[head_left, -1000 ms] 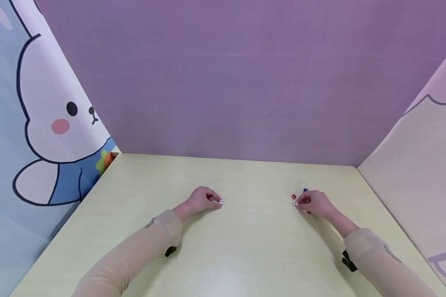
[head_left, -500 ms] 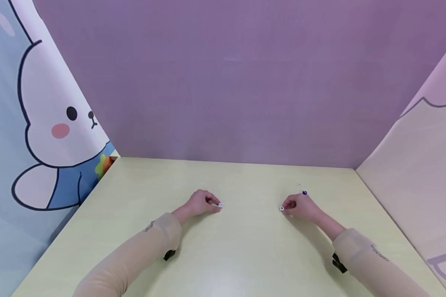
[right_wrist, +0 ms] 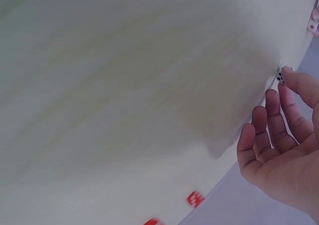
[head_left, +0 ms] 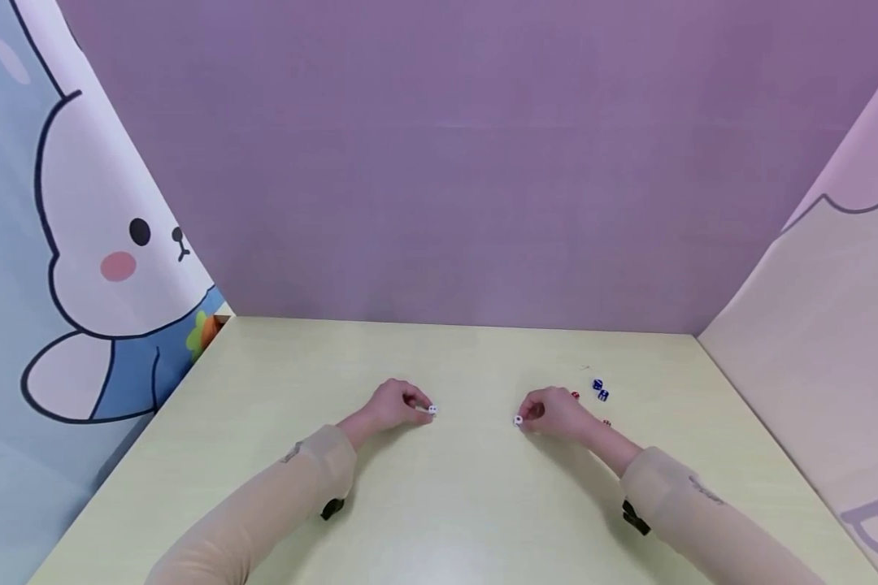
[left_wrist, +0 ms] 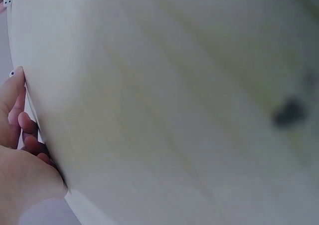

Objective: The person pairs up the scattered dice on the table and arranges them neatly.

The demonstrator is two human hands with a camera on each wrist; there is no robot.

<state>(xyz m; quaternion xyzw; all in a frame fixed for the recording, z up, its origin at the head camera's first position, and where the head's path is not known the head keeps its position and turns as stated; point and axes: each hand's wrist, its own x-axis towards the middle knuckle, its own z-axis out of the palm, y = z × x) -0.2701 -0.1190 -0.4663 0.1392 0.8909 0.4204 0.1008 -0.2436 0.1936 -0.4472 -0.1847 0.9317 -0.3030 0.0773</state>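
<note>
Between thumb and fingertips, my left hand (head_left: 393,404) pinches a small white die (head_left: 432,410) near the middle of the table (head_left: 439,504). Across a short gap to the right, my right hand (head_left: 556,413) pinches another white die (head_left: 518,421), whose black pips show beside the thumb in the right wrist view (right_wrist: 280,76). The left wrist view catches only a corner of the left die (left_wrist: 12,74) past the thumb. Behind the right hand lie two blue dice (head_left: 597,384) and two red dice, one red die (head_left: 575,395) partly covered by that hand.
A small thin mark or thread (head_left: 585,367) shows on the table behind the dice. A purple panel (head_left: 439,162) rises at the table's back edge. A rabbit-print panel (head_left: 117,203) stands on the left and a pale printed one (head_left: 834,325) on the right.
My right hand has moved left with its white die, away from the blue and red dice and closer to my left hand. The left hand has stayed almost in place, pinching its die.
</note>
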